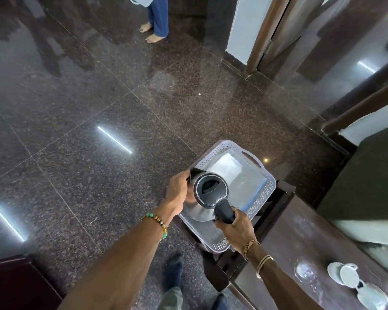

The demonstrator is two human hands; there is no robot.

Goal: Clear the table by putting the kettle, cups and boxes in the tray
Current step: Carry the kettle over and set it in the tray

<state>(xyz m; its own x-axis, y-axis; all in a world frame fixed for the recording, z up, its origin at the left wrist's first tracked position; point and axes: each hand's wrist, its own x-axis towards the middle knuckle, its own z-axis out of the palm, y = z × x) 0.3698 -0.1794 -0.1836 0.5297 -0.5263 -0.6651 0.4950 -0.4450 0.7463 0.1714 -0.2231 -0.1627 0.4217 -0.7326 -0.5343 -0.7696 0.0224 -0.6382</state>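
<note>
Our right hand point(235, 224) grips the kettle point(211, 190) by its handle, our left hand point(177, 191) cupping its side over the tray point(263, 198).

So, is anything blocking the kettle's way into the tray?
Nothing visible. The left hand and right hand hold the kettle over the tray; a white packet lies at its far end, aside. Beneath the kettle is hidden.
</note>
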